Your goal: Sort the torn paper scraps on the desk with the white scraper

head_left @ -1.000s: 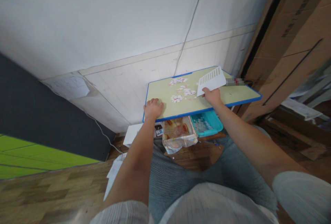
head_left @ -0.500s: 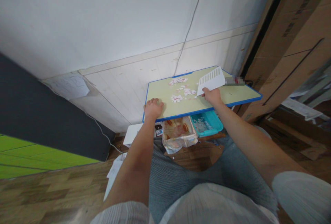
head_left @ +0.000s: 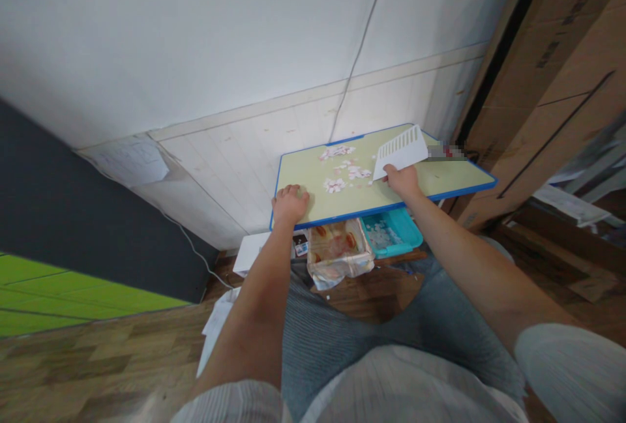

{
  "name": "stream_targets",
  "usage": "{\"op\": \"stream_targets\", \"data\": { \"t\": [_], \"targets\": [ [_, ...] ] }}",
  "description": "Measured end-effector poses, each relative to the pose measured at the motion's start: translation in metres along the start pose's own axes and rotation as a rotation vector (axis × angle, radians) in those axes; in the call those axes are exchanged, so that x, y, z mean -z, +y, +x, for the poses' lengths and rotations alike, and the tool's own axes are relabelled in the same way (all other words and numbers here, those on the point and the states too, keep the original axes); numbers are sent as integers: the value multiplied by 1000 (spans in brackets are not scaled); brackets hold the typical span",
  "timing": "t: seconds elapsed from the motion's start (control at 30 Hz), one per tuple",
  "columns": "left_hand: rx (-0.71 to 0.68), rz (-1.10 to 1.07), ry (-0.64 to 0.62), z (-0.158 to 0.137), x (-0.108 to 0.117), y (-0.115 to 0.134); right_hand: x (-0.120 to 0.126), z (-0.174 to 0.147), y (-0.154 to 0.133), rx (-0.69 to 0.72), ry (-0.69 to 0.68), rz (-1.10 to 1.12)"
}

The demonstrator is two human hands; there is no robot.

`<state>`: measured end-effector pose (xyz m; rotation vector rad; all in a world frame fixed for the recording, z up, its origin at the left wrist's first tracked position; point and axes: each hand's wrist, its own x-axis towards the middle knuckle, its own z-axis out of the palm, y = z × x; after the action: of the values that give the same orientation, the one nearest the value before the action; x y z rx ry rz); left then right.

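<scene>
Blue-edged bench [head_left: 352, 203] is reached by both extended forearms [head_left: 259, 286]. White slotted sheet [head_left: 407, 153] is held over it, near edge pinched in right grip [head_left: 403, 182]. Left grip [head_left: 290, 204] is laid open, palm down, near bench's left end. Pale pieces [head_left: 359, 173] are clustered between left grip and sheet.

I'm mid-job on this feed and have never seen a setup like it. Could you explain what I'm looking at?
There is no machine here: these are a person's bare hands, seen by one camera worn on the head, looking forward and down. The left hand rests on the blue-edged table. The right hand holds a white slotted sheet. Between the hands, small white and pinkish pieces lie in loose clusters. Below the table's near edge are a plastic-lined box and a turquoise bin holding pale bits.
</scene>
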<state>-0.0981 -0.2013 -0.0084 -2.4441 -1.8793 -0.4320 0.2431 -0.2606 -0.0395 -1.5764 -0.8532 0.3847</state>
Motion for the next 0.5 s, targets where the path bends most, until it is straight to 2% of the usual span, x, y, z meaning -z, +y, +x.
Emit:
{"op": "stream_targets", "data": {
  "t": [0.5],
  "targets": [
    [-3,8,5,1,0,1,-2,6,9,25,-27,15]
  ]
}}
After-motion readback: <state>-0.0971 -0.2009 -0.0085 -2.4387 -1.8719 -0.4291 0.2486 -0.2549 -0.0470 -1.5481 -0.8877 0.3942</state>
